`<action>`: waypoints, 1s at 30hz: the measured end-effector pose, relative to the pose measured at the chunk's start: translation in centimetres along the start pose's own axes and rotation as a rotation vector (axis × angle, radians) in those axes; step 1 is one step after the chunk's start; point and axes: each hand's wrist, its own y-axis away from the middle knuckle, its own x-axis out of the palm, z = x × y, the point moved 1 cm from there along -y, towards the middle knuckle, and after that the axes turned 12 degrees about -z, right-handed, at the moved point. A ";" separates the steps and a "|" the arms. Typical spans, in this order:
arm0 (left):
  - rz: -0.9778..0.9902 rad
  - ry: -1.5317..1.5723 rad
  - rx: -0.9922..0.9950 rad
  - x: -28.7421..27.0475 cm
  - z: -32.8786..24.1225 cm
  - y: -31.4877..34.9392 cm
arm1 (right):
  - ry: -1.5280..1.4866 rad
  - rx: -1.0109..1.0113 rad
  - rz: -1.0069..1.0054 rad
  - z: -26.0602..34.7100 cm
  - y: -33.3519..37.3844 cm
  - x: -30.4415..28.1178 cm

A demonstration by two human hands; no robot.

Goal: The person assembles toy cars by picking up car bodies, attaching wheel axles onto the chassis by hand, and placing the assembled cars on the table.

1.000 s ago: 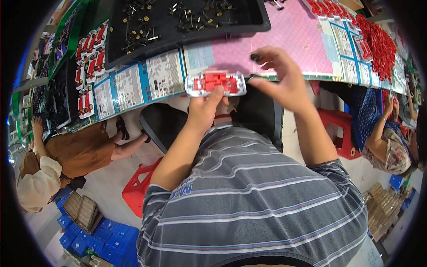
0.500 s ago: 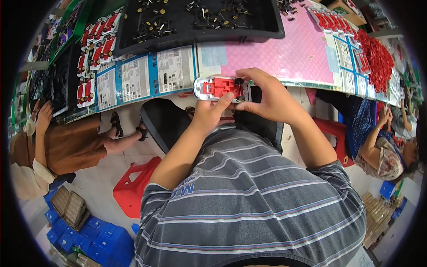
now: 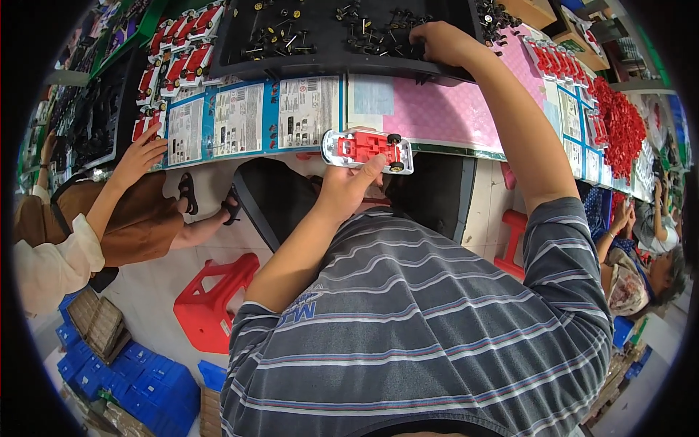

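In my left hand [image 3: 344, 191] rests a toy car [image 3: 352, 147], underside up, gripped by the thumb and fingers just off the table's near edge. Its body is white and silver with a red chassis, and one pair of black wheels sits at its right end. My right hand [image 3: 445, 45] reaches into the black tray [image 3: 342, 68], its fingers bent down among the loose wheel axles [image 3: 371, 40]. The fingertips look drawn together there; whatever is between them is hidden.
Rows of red and white toy cars [image 3: 178, 62] stand at the left. Beyond the pink sheet [image 3: 451, 109] lie more cars [image 3: 557, 62] and a heap of red parts [image 3: 619, 135]. A co-worker's hand [image 3: 138, 156] touches the table at left. A red stool [image 3: 211, 306] stands behind.
My right hand has left the toy car and moved up and away into the black tray. The left hand keeps hold of the car. At left, a co-worker's hand has come toward the cars.
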 end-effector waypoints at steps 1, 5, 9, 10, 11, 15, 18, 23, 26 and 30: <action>-0.015 0.001 0.006 -0.1 0.1 -0.1 | -0.037 -0.087 -0.260 -1.1 0.2 1.3; -0.014 -0.005 0.017 -0.9 -0.4 -0.1 | -0.567 0.051 -0.529 0.3 4.4 -1.0; -0.013 -0.033 -0.001 -1.2 -0.3 -0.4 | -1.145 0.094 -0.502 4.7 11.9 -0.9; -0.003 -0.036 0.006 -1.4 0.2 -0.8 | -1.117 0.057 -0.483 6.2 13.6 -1.1; 0.009 -0.040 0.009 -1.6 0.7 -0.8 | -1.087 0.016 -0.406 7.5 15.1 -1.0; -0.009 -0.086 -0.035 0.1 0.5 -1.1 | -1.287 -0.011 -0.308 11.2 17.5 0.5; -0.026 -0.067 -0.018 0.8 0.4 -0.4 | -1.190 -0.052 -0.322 12.4 17.0 0.1; 0.014 -0.399 0.047 0.2 0.6 0.2 | -0.857 -0.094 -0.362 15.3 16.2 0.5; -0.033 -0.431 0.041 0.3 -0.3 0.9 | -0.711 -0.143 -0.341 16.1 15.5 1.2; -0.049 -0.437 -0.053 -1.4 0.4 1.5 | -0.723 -0.198 -0.282 16.2 15.3 1.5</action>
